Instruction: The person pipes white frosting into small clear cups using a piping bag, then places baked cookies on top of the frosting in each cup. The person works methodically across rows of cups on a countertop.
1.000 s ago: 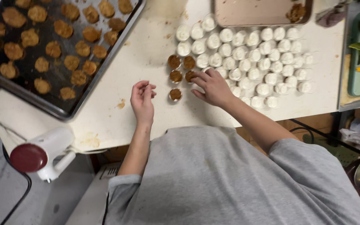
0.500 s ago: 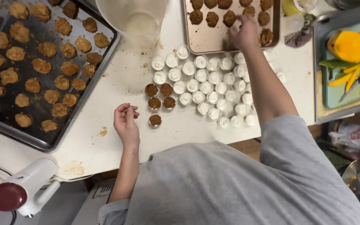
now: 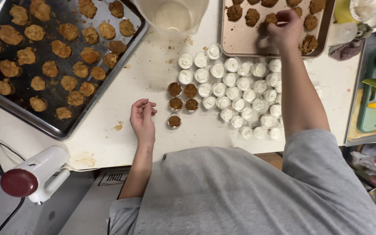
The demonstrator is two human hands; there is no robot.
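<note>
My right hand reaches over a beige tray at the back and pinches a brown cookie lying on it. More brown cookies sit on that tray. My left hand rests on the white table with its fingers curled and nothing in them. It lies just left of a small cup with a brown crumb top. Several such topped cups stand beside several cups of white cream.
A dark baking sheet full of brown cookies fills the back left. A clear jug stands at the back centre. A white and red hand mixer lies at the near left edge. At the right is a green board with cut yellow fruit.
My right hand has gone from the cups to the beige tray at the back and closed on a cookie. My left hand has stayed on the table, fingers curling in.
</note>
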